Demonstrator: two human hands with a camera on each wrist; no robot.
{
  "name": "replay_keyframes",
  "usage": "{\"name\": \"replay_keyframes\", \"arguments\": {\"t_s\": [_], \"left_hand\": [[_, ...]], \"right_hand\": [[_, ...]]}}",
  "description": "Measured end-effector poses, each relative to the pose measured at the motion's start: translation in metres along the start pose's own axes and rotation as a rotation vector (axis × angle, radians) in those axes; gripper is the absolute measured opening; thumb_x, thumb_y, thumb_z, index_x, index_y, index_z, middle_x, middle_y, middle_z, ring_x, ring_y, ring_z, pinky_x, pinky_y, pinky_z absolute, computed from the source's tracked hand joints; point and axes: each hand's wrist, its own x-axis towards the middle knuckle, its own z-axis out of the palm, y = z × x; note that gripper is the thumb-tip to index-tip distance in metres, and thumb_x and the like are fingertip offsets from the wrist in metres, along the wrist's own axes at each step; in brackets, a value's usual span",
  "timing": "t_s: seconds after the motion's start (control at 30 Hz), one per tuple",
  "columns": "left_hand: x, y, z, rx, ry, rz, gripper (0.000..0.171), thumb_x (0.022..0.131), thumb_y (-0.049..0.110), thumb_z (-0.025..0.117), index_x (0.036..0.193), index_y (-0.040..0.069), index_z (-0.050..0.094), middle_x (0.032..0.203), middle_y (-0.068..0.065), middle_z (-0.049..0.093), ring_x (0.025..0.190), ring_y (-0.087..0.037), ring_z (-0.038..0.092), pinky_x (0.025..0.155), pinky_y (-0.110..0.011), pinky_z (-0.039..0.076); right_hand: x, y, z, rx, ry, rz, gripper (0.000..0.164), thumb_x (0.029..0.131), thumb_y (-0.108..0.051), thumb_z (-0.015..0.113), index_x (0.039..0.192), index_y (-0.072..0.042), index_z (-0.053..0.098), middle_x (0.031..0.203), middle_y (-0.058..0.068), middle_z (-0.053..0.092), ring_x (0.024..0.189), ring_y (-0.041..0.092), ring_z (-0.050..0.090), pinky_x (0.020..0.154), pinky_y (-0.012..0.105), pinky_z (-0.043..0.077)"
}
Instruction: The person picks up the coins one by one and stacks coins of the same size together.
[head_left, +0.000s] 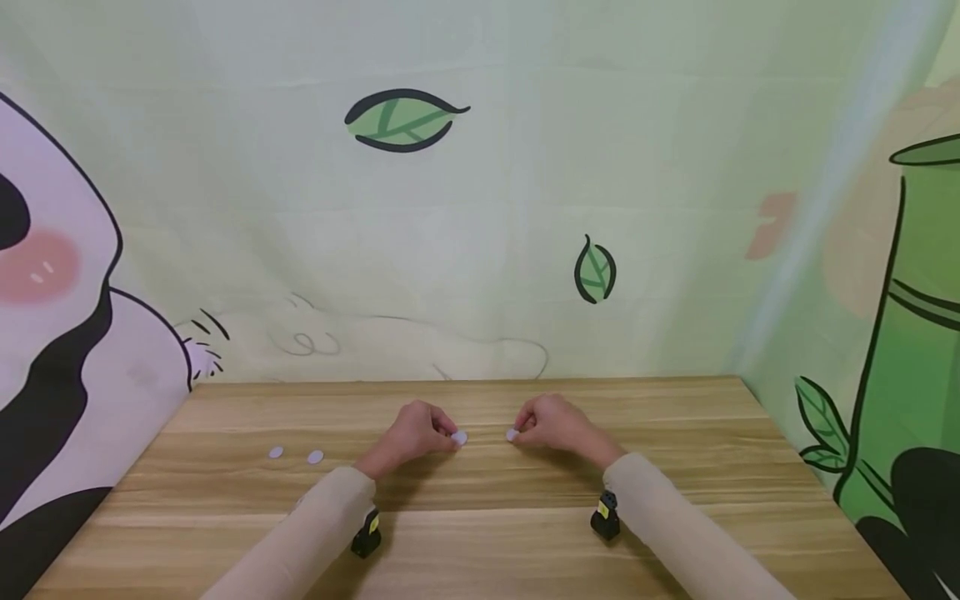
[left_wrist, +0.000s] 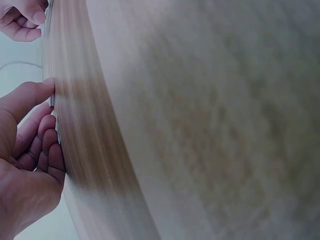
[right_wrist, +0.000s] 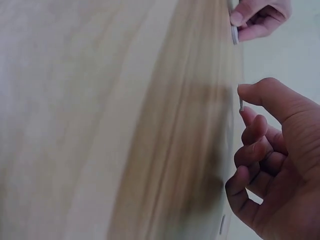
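Observation:
Near the middle of the wooden table, my left hand (head_left: 420, 432) pinches a small white disc (head_left: 459, 437) between thumb and index finger. A short distance to its right, my right hand (head_left: 558, 425) holds another small white disc (head_left: 512, 434) by thumb and fingertip. The right wrist view shows this disc (right_wrist: 241, 104) edge-on as a thin sliver, with the other fingers curled loosely below. Both hands are low over the tabletop, apart from each other. Two more white discs, a left one (head_left: 276, 452) and a right one (head_left: 315, 457), lie flat to the left of my left hand.
The wood-grain table (head_left: 480, 542) ends at a pale green backdrop (head_left: 480, 250) printed with leaves, a panda and bamboo. A small thin object (right_wrist: 222, 225) lies near the right hand's lower fingers in the right wrist view. Each sleeve carries a small black wrist camera (head_left: 606, 517).

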Motion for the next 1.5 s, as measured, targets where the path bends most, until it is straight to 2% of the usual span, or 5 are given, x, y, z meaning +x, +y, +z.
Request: {"name": "replay_keyframes", "arguments": {"t_s": [0.5,0.8,1.07,1.2,1.5], "left_hand": [[0.0,-0.002,-0.001,0.006,-0.003,-0.001,0.016,0.074,0.011,0.091,0.082,0.005,0.078,0.072,0.003,0.066,0.069,-0.009,0.055,0.061,-0.023,0.045],[0.0,-0.003,-0.001,0.0,-0.007,-0.006,0.017,0.074,0.012,0.091,0.082,0.006,0.077,0.072,0.002,0.067,0.069,-0.009,0.055,0.061,-0.023,0.046],[0.0,0.003,-0.002,0.016,-0.01,0.003,0.017,0.074,0.011,0.091,0.083,0.005,0.077,0.075,0.002,0.069,0.07,-0.01,0.057,0.062,-0.023,0.047],[0.0,0.003,-0.002,0.019,-0.008,-0.004,0.016,0.075,0.011,0.091,0.083,0.005,0.078,0.074,0.002,0.068,0.07,-0.009,0.056,0.061,-0.023,0.046],[-0.001,0.001,-0.002,-0.016,-0.018,-0.002,0.017,0.076,0.01,0.09,0.084,0.003,0.077,0.075,0.001,0.069,0.069,-0.01,0.056,0.061,-0.022,0.047]], "right_hand": [[0.001,-0.025,0.017,-0.144,0.099,0.156,0.022,0.082,-0.039,0.079,0.073,-0.021,0.071,0.071,-0.009,0.062,0.065,0.011,0.054,0.065,0.035,0.044],[0.0,-0.037,0.022,-0.077,0.081,0.233,0.054,0.086,-0.039,0.076,0.048,-0.019,0.044,0.046,-0.011,0.031,0.045,0.007,0.029,0.043,0.025,0.021],[0.0,-0.022,0.003,-0.011,0.021,0.019,0.013,0.089,-0.019,0.077,0.091,-0.01,0.068,0.067,-0.005,0.054,0.06,0.008,0.046,0.056,0.023,0.038],[0.001,-0.014,0.001,-0.005,-0.035,-0.104,0.023,0.088,-0.008,0.075,0.111,-0.009,0.07,0.072,-0.003,0.055,0.064,0.008,0.047,0.061,0.024,0.039],[0.006,-0.013,0.009,-0.003,-0.03,-0.114,0.015,0.092,-0.022,0.076,0.105,-0.015,0.076,0.068,-0.007,0.054,0.059,0.006,0.043,0.057,0.023,0.035]]}}
